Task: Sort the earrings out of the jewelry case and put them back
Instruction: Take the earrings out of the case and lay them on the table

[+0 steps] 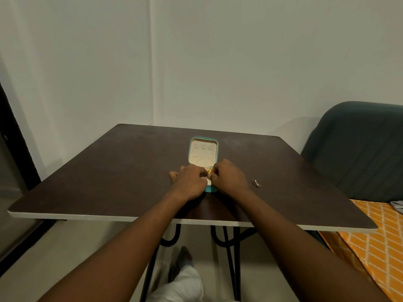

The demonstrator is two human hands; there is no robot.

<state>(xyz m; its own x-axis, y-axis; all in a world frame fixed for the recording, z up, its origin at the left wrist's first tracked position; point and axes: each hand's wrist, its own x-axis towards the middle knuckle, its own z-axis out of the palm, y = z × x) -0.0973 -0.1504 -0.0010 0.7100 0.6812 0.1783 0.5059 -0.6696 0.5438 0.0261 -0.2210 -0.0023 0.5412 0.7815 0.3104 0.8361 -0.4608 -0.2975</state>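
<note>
A small teal jewelry case [203, 152] lies open on the dark table [122, 171], its cream-lined lid flat toward the far side. My left hand [189, 182] and my right hand [229, 176] meet over the case's near half and hide most of it. Their fingertips pinch together around a small gold earring [208, 170] that shows between them. A silver earring [256, 183] lies loose on the table to the right of my right hand.
The table's pale front edge [152, 218] runs close to me, with black metal legs beneath. A dark teal chair [357, 149] stands at the right, and an orange patterned cloth [379, 243] lies below it. A pale wall is behind.
</note>
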